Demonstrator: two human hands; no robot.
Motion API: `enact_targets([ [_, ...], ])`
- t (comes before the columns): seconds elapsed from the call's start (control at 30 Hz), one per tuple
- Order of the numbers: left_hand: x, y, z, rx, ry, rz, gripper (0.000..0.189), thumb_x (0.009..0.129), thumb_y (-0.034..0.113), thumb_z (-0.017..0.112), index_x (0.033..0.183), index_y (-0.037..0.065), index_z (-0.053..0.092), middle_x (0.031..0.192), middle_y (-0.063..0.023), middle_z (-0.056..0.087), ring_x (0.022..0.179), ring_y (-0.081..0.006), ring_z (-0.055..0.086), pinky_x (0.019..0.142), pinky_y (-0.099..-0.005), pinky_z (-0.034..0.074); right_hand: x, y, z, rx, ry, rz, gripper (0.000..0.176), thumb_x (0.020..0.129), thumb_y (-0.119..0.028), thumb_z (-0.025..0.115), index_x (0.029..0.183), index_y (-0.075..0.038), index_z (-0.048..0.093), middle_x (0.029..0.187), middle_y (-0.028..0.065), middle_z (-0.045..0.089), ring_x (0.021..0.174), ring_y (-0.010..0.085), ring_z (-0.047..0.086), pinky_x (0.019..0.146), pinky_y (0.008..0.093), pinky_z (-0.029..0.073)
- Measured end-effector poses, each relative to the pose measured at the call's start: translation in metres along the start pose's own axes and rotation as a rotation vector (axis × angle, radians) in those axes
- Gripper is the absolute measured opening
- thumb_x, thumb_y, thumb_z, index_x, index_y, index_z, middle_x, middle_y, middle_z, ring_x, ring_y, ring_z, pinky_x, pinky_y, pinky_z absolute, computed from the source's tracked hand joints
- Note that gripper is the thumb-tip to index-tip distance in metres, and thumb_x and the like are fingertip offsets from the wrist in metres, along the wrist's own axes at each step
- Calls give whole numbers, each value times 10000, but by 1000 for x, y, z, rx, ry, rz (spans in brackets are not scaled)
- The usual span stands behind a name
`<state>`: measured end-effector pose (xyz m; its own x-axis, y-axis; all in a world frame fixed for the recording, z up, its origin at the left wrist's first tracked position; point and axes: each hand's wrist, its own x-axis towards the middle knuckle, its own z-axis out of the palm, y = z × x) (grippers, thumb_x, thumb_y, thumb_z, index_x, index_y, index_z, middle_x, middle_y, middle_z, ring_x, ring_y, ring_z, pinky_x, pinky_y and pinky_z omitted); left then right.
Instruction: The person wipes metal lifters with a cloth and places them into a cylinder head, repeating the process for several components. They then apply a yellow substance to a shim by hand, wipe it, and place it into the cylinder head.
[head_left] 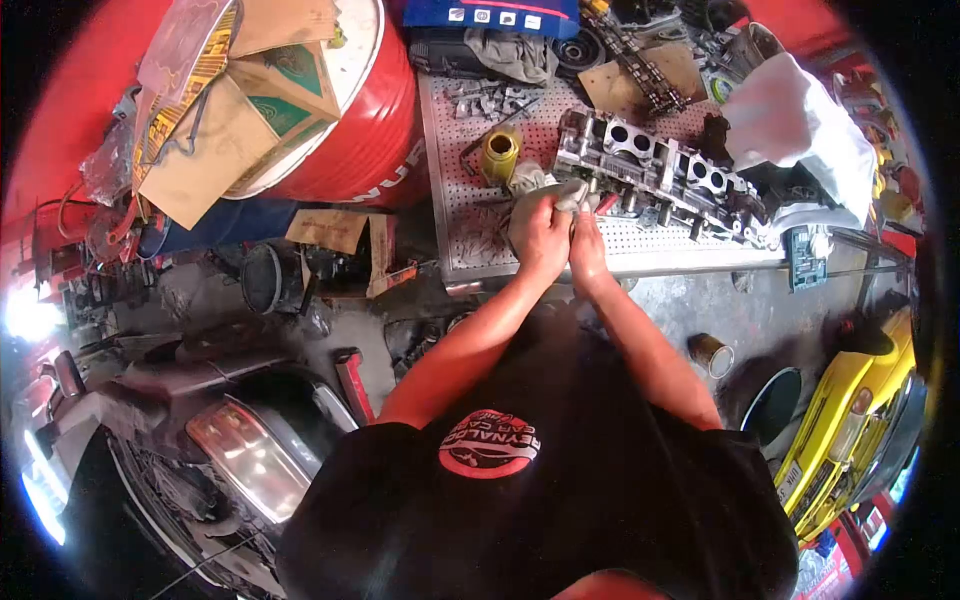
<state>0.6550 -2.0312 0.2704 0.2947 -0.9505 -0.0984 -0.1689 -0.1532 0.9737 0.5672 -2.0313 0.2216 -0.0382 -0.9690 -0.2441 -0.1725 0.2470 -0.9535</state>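
Both of my hands meet over the front part of a perforated metal bench (640, 262). My left hand (541, 236) is closed on a pale grey rag (574, 196), its fingers bent around the cloth. Beside it, my right hand (588, 245) holds the same rag from the right; its fingertips are partly hidden. Just beyond the hands lies a metal engine cylinder head (650, 165), stretching to the right. A yellow can (499, 157), open at the top, stands left of it. Something small and red (606, 204) shows beside my right hand.
A red and white drum (395, 130) with cardboard on top stands left of the bench. Metal parts (490, 100) and a chain (650, 75) lie at the back. White plastic (800, 125) is at the right, above a teal tool case (808, 258). A motorcycle (250, 450) stands lower left.
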Motion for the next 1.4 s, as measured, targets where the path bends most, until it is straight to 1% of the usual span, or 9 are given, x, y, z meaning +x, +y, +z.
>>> enact_targets([
  [0.1,-3,-3,5,-311,-127,-212,316,909,-27,547,1208,39,627,1131,-48,662,1037,-122,592,897,-287,477,-1,-61,-14,591,-32,641,511,1029,-431,301,1250,-32,532,1159,128,584,1047,245,549,944,362,422],
  [0.4,-6,8,2,-852,-34,-428,353,833,-74,592,1177,-1,627,1078,-65,666,940,-165,632,852,-301,505,-25,-50,-39,176,-224,-48,629,966,-56,540,1465,-78,158,1181,132,621,929,178,623,768,297,505],
  [0.47,-9,19,6,-872,1,-404,406,779,-109,556,1166,-12,632,1089,-82,665,983,-195,630,902,-334,486,-26,-46,-51,-319,-175,-132,629,893,-87,662,1371,-29,257,909,136,688,760,187,666,656,318,515],
  [0.57,-11,19,20,-767,45,-378,465,701,-149,483,1122,-30,640,1087,-88,668,989,-202,628,902,-327,475,-19,-63,-67,-379,-113,-152,533,824,-126,745,1225,-18,411,778,135,647,653,247,651,604,349,511],
  [0.67,-12,20,36,-746,63,-358,307,746,-128,571,1025,-36,659,982,-65,667,901,-170,623,823,-314,485,-2,-61,-89,-468,-86,-570,543,752,-112,789,1194,-28,486,860,139,585,689,263,594,607,367,494],
  [1.03,-40,22,91,-694,458,-458,48,907,51,637,901,10,661,839,-18,640,751,-98,578,668,-246,457,29,-28,-120,-273,-473,-515,364,734,-148,812,954,31,583,866,123,603,763,272,587,699,372,478],
  [1.17,-52,-10,88,-661,799,-406,64,899,101,664,902,37,659,834,-1,628,737,-105,560,656,-270,456,23,-16,-113,110,-527,237,274,887,-297,703,982,-62,601,801,14,612,687,159,581,632,346,456],
  [1.27,-64,1,75,-209,460,-214,175,907,118,660,1015,-19,672,970,-53,661,826,-131,605,735,-297,501,36,-17,-118,426,-593,887,506,932,-493,563,1193,-60,544,1106,80,602,899,234,577,806,422,490],
  [1.4,-65,-23,79,-112,278,-40,157,880,106,691,988,-8,679,858,5,651,814,-108,607,723,-259,489,21,3,-93,558,-624,820,332,1018,-364,387,1138,-122,580,1106,38,598,904,165,569,702,388,460],
])
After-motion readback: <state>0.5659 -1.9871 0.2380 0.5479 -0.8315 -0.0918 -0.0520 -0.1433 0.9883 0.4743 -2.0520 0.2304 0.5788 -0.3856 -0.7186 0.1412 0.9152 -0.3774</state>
